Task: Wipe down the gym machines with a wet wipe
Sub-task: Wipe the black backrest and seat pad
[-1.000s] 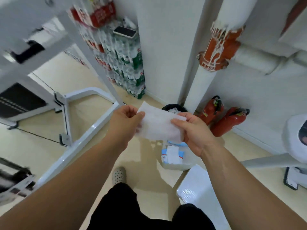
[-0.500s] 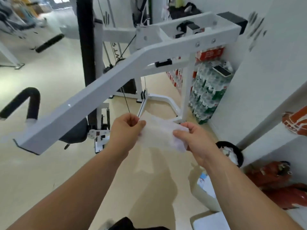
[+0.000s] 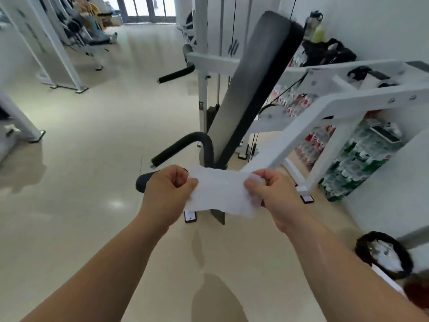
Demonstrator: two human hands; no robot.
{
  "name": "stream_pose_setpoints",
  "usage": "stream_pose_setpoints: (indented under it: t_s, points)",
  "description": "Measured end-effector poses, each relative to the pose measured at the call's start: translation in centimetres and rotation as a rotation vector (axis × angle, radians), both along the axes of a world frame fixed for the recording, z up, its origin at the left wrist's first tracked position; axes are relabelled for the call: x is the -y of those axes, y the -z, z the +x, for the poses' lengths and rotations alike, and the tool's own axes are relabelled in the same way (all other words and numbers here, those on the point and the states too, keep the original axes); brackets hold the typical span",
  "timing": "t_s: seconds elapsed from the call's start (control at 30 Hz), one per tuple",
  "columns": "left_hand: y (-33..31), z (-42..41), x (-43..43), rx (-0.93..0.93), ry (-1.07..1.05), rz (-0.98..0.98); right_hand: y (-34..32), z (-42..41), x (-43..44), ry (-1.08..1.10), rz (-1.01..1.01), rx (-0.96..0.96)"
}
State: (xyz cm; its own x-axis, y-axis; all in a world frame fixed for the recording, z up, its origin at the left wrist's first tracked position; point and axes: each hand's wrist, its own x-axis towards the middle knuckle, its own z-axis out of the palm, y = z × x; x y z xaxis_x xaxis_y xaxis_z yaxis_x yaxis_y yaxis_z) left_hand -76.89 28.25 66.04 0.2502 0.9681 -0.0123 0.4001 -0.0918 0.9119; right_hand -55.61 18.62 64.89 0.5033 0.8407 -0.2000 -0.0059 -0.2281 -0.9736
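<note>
Wet wipe (image 3: 219, 194): white, held stretched in mid-air, low in front of the gym machine (image 3: 325, 112). Left hand (image 3: 167, 194): curled fingers and thumb pinch the wipe's left edge. Right hand (image 3: 276, 196): pinches the right edge likewise. Machine: white frame, tilted black pad (image 3: 253, 84). Black bin (image 3: 362, 242), lower right: holds crumpled white material. Shrink-wrapped bottle packs (image 3: 357, 163): stacked by the wall.

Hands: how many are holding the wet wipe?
2. The left hand pinches the wet wipe at its left edge; the right hand pinches its right edge. No other hands are in view.
</note>
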Motion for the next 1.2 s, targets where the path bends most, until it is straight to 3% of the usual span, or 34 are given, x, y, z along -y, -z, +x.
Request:
stream_pose_setpoints:
  t_s: [0.27, 0.47, 0.7, 1.0, 1.2]
  points:
    - [-0.9, -4.3, -12.0, -0.036, 0.052, 0.007, -1.6, -3.8, -10.4, 0.025, 0.018, 0.052]
    - [-1.6, -1.8, -22.9, -0.066, 0.139, 0.044, -0.7, -2.3, -19.9, 0.156, 0.093, 0.143]
    - [-2.2, 3.9, -34.6, -0.114, 0.243, 0.028, -0.8, 1.5, -29.5, 0.289, 0.044, 0.201]
    - [0.3, 19.0, -46.2, -0.126, 0.605, -0.026, -1.6, 8.4, -37.7, 0.700, -0.214, 0.622]
    - [-0.7, 23.6, -51.6, -0.095, 0.883, -0.020, -3.5, 8.3, -42.1, 0.942, -0.449, 0.820]
